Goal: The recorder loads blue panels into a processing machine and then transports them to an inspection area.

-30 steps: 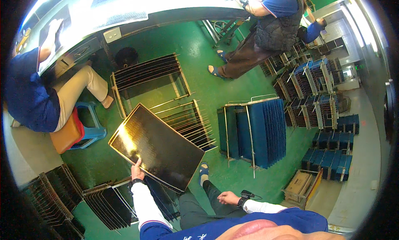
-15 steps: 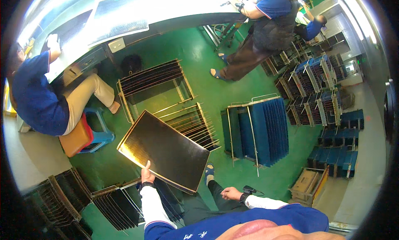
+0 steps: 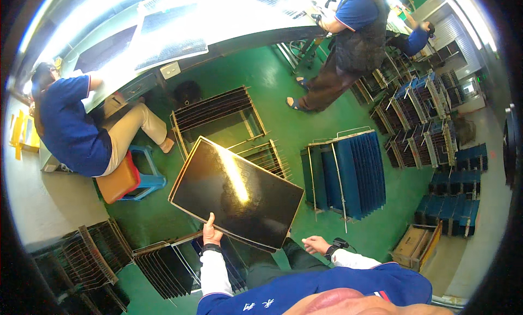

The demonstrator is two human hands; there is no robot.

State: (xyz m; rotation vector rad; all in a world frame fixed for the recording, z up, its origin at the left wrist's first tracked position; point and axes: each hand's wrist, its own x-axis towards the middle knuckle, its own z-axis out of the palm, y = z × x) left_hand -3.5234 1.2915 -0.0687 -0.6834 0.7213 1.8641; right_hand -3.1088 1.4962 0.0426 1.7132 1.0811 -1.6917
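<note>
My left hand (image 3: 211,233) grips the near edge of a large glossy black panel (image 3: 235,194), held flat over the green floor and catching a bright streak of light. My right hand (image 3: 316,244), with a dark watch at the wrist, hovers with loose fingers just beyond the panel's near right corner, holding nothing. Below the panel stands a wire rack (image 3: 218,114) with more dark panels slotted upright.
A seated person in blue (image 3: 73,129) works at a long bright bench (image 3: 180,29) on an orange stool (image 3: 117,181). Another person (image 3: 354,48) stands at the bench. Blue panel racks (image 3: 346,173) stand right; dark panel racks (image 3: 163,266) lie lower left; a cardboard box (image 3: 412,245).
The black panel has shifted right and toward the view's middle, my left hand moving with it. My right hand has stayed near the panel's corner.
</note>
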